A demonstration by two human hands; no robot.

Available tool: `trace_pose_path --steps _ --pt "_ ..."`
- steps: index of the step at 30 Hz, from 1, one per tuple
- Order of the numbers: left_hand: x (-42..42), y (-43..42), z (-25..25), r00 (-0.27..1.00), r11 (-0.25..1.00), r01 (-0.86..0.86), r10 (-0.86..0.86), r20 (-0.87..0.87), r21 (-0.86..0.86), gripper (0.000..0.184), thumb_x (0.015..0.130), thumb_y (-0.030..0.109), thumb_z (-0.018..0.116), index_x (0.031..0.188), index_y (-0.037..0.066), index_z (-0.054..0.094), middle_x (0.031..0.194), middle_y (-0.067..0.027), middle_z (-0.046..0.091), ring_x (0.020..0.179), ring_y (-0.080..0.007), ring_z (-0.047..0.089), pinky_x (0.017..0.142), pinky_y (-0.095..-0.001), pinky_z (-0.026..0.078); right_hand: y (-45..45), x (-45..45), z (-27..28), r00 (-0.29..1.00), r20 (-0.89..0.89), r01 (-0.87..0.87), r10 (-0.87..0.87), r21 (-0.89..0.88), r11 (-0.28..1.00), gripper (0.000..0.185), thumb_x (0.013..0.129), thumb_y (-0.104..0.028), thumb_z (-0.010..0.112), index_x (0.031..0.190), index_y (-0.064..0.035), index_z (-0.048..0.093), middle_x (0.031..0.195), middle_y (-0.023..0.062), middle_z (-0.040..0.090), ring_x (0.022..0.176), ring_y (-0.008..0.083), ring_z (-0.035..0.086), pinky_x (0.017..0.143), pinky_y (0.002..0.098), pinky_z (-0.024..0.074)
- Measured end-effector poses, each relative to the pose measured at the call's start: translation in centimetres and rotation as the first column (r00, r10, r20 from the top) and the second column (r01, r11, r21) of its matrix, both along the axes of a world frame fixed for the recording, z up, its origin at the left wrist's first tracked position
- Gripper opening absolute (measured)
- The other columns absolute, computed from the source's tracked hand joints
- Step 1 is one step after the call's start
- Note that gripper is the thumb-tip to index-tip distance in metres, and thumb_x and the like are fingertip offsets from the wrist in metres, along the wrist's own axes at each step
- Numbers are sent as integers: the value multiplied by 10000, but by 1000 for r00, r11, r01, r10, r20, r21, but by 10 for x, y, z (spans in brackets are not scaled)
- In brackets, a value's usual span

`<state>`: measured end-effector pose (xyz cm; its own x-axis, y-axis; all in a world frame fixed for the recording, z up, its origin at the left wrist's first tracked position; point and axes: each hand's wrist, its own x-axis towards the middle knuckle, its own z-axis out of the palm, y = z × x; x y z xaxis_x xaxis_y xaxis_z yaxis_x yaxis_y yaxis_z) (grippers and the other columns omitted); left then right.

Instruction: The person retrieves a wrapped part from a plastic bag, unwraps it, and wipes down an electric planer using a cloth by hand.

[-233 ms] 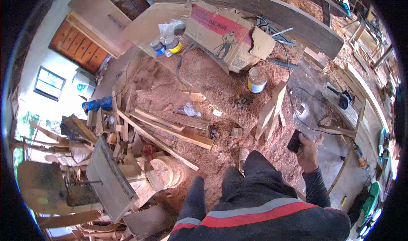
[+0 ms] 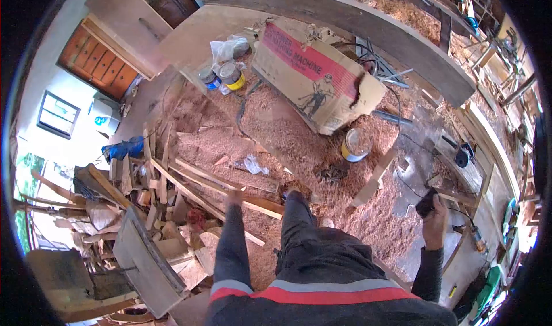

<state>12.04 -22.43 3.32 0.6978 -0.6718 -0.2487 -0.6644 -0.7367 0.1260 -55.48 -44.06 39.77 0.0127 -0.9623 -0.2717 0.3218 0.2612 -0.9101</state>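
My right hand (image 2: 435, 227), at the right, is closed around a small dark rectangular block-like object (image 2: 426, 203); its exact kind is unclear. It is held above the dusty floor, near a black cable. My left hand (image 2: 235, 197) reaches forward at the end of a dark sleeve, over the long wooden strips (image 2: 261, 205). It is small and smeared, so its fingers cannot be made out, and whether it touches the wood is unclear. My dark-trousered leg (image 2: 297, 219) is stepped forward between my arms.
A torn cardboard box (image 2: 313, 75) lies ahead, with a paint can (image 2: 355, 145) beside it and more cans (image 2: 231, 75) to its left. Wood offcuts (image 2: 167, 211) pile up at the left. A corded power tool (image 2: 476, 238) lies at the right. Sawdust covers the floor.
My left arm has swung forward and to the left, bringing the hand into view. One leg has come forward. The right hand has shifted right, still holding the dark object.
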Motion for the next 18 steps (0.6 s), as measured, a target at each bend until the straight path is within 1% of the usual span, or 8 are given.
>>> trace_pose_path --steps 2,3,6,10,12,15,16,18 --pt "82 -77 66 972 732 -190 234 -20 -654 169 872 179 602 873 29 680 799 -210 659 768 -349 663 713 -431 531 -12 -11 -13 992 5 124 -124 -3 992 212 997 -202 551 1103 -45 645 988 22 664 895 142 651 808 307 528" --pt "129 -122 102 991 668 -8 105 84 -744 139 864 142 621 898 20 680 782 -197 657 751 -328 663 700 -412 523 -16 -17 -22 982 -84 169 -169 -6 986 220 998 -213 551 1100 -47 653 1010 21 669 899 148 651 836 317 524" --pt "186 -269 225 980 562 71 113 162 -824 240 881 214 624 965 0 692 837 -162 703 779 -306 681 738 -408 529 -10 -20 -43 905 -30 425 -424 74 902 268 1009 -239 532 1127 -34 656 1086 42 683 918 169 660 845 339 533" --pt "323 -469 250 995 727 0 71 76 -687 663 774 365 772 1306 35 553 1179 -261 627 1082 -356 621 916 -438 488 48 -57 -80 781 -189 621 -596 125 774 259 986 -227 551 1102 -27 669 1053 55 691 868 181 669 811 323 546" --pt "376 -546 228 991 831 19 59 122 -556 687 758 378 779 1305 28 555 1194 -256 625 1109 -364 608 942 -452 474 100 -58 -91 652 -288 747 -702 82 660 265 985 -233 548 1119 -17 620 1006 54 622 900 189 588 823 317 486" --pt "435 -617 190 985 900 54 22 168 -433 723 734 398 789 1304 19 558 1216 -250 622 1149 -376 589 981 -474 452 180 -65 -88 446 -876 475 -186 55 878 233 975 -199 544 1107 -22 619 1011 69 634 902 179 605 772 326 536" --pt "452 -633 173 985 911 55 18 172 -409 735 725 405 792 1304 15 560 1224 -247 621 1162 -379 583 994 -481 445 192 -45 -68 277 -959 371 59 164 914 238 977 -197 530 1112 -24 622 1032 80 647 934 183 622 784 333 562" --pt "479 -657 147 985 917 53 16 170 -396 759 709 418 799 1303 9 562 1239 -243 619 1189 -387 570 1020 -495 431 220 -30 -59 148 -981 480 125 182 859 228 962 -166 535 1109 -18 627 1059 109 660 965 182 643 816 359 593"
